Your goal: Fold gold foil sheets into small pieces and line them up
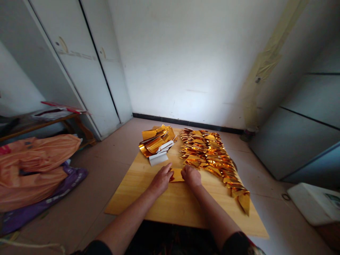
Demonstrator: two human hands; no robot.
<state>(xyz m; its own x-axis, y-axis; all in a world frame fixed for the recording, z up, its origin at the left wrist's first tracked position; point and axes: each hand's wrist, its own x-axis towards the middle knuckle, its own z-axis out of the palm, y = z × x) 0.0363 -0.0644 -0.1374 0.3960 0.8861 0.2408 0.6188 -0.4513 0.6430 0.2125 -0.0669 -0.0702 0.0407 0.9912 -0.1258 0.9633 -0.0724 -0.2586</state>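
Between my two hands a piece of gold foil paper (177,175) lies low over the wooden board. My left hand (162,179) is closed on its left end, and my right hand (191,175) has curled fingers on its right end. Just beyond my left hand are a white paper piece (158,159) and a loose pile of gold foil sheets (156,141). Rows of folded gold foil pieces (209,150) overlap on the right, running down toward the board's near right corner. My fingertips are partly hidden.
The wooden board (170,209) stands close before me. Orange and purple bags (34,166) lie at left near a wooden bench (71,122). Grey-white cabinets (77,46) rise at the back left. A white box (313,203) and a grey appliance (297,131) stand at right.
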